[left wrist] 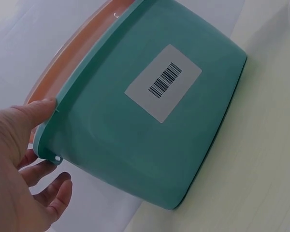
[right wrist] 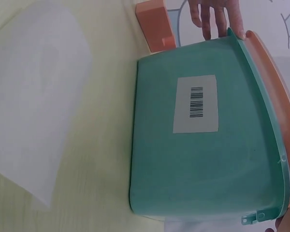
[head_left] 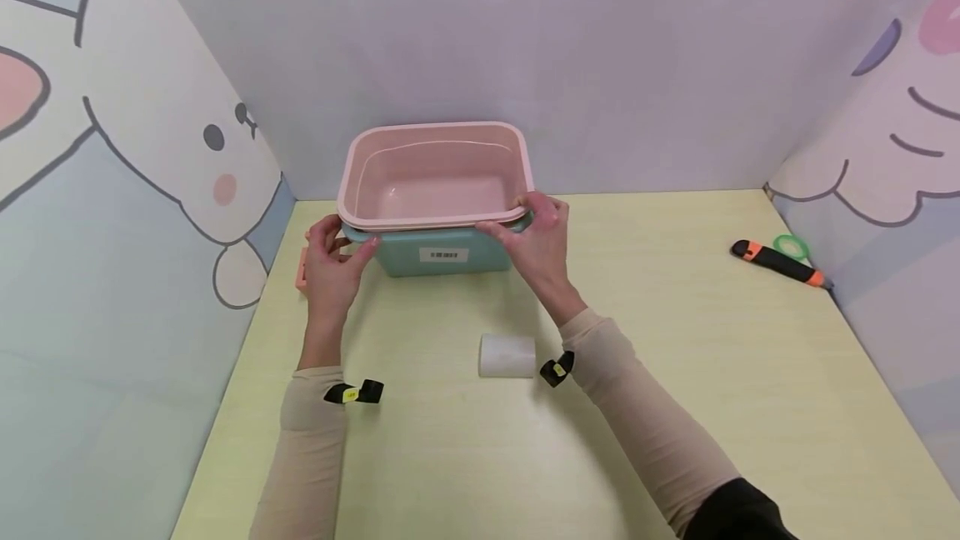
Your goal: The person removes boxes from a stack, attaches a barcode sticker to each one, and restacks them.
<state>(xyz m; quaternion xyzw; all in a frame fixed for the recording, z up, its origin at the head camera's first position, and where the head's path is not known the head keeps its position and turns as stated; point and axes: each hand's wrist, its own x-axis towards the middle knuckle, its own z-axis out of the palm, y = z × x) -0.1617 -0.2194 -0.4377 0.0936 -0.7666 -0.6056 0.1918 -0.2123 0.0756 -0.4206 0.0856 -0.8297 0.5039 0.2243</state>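
Observation:
A pink plastic bin point(head_left: 438, 182) sits nested in a teal bin point(head_left: 401, 255) that carries a white barcode label point(right wrist: 195, 104). My left hand point(head_left: 330, 265) grips the teal rim at the front left corner. Its thumb lies on top and some fingers curl beneath, as the left wrist view shows. At the front right corner my right hand point(head_left: 543, 244) holds the stacked rims, thumb in front and a finger over the pink edge. In the right wrist view that hand is mostly cut off at the frame edge.
A white paper-like roll point(head_left: 507, 356) lies in front of the bins. An orange block point(right wrist: 155, 24) stands beside the teal bin's left end. At the far right are a black and orange utility knife point(head_left: 780, 263) and a green tape roll point(head_left: 791, 247). Walls enclose the table's back and sides.

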